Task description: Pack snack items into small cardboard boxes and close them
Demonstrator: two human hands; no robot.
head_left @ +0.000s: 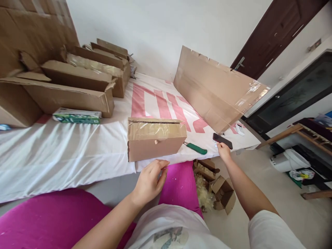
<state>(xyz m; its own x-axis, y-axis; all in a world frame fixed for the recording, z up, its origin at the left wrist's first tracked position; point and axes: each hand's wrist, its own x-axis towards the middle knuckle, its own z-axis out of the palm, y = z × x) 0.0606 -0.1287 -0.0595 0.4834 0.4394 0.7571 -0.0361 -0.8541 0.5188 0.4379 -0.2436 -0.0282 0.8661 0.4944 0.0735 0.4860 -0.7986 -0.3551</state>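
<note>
My left hand (151, 180) is in front of a taped brown cardboard box (157, 147), just short of the table's front edge. Its fingers are curled and close to the thumb; anything between them is too small to make out. At the right, my right hand (223, 151) is closed at the near side of a dark smartphone (223, 140) lying on the table. Small whitish bits show by its fingertips, but what they grip is unclear. A green-handled knife or cutter (197, 148) lies between the box and the phone, its front end hidden by the box.
Several open cardboard boxes (70, 95) stand at the left, with a green printed carton (77, 116) before them. Behind the phone a large cardboard sheet (212, 86) leans at an angle. A white cloth (103, 148) covers the table. Cardboard scraps (224, 192) and tape lie on the floor.
</note>
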